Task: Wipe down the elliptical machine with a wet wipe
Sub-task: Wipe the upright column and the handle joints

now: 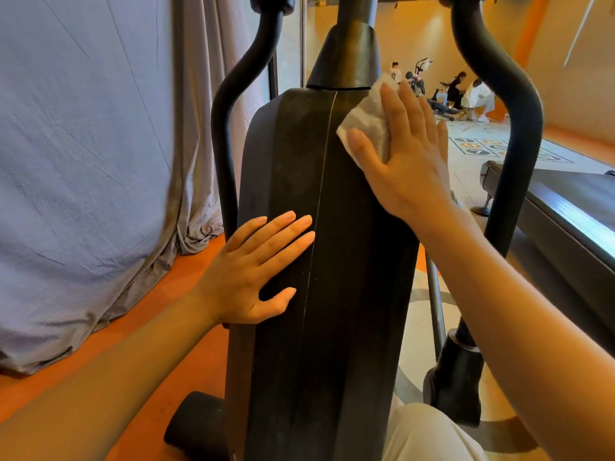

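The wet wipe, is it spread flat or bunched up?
Mostly flat: the wet wipe lies pressed against the elliptical housing under the right hand's straight fingers.

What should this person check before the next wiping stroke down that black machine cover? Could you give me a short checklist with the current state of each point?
1. Wet wipe lies under the right hand: ok, flat fingers press it on the cover.
2. Wipe sits on the black cover, not off its edge: ok, near the top right.
3. Left hand steadies the machine: ok, resting flat on the cover's left side.
4. Path below the wipe is free: ok, the left hand lies on the other side of the centre seam.
5. Wipe is still damp: cannot tell.
6. Cover's lower part already cleaned: cannot tell.
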The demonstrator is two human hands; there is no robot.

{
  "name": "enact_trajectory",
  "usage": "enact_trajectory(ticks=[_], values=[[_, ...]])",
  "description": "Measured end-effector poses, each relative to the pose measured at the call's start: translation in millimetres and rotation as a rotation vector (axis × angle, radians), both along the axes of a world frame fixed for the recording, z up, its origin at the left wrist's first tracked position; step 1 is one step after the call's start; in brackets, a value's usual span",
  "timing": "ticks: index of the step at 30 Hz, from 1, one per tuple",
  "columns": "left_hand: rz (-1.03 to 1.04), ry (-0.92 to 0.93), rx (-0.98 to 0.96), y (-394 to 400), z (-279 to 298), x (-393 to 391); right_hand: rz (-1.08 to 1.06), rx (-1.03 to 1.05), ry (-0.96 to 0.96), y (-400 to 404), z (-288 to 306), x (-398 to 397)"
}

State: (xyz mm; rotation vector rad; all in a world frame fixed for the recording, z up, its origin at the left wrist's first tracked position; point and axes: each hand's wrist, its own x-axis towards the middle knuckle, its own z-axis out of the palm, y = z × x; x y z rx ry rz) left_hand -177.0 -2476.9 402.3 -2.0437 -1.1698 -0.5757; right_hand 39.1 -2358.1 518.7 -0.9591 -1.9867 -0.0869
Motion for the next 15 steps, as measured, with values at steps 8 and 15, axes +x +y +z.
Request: enact_trajectory(ticks=[8, 15], values=[[-0.009, -0.014, -0.010, 1, 1, 2, 0.021, 0.005, 0.078, -16, -44, 9], [-0.033, -0.021, -0.009, 3, 0, 1, 0.084, -0.006, 0.055, -39, -101, 19]])
